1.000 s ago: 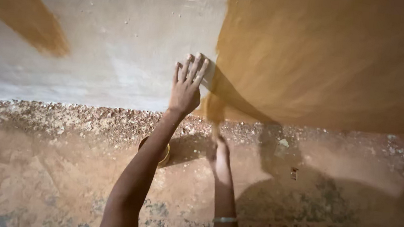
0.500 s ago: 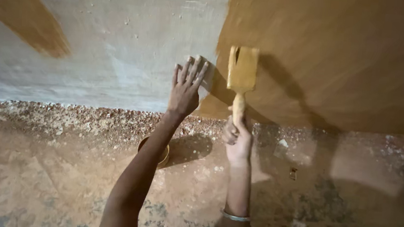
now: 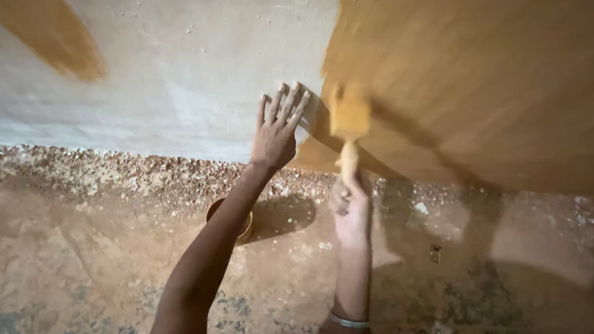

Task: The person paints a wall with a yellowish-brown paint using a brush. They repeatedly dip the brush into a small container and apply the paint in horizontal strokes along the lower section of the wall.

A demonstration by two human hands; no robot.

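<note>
Two hands: both reach forward from the bottom of the view, over the floor toward the wall.
Bowl: a small round bowl sits on the floor, partly hidden under the left forearm.
Right hand: fingers closed around the handle of the paintbrush.
Left hand: flat and spread, holding nothing, palm on the bare grey wall.
Brush axis: handle upright, bristles topmost, blurred.
Brush position: just right of the left fingertips, at the left edge of the ochre painted area.
Nearer hand: the right grips the brush; the left rests beside it, apart.
</note>
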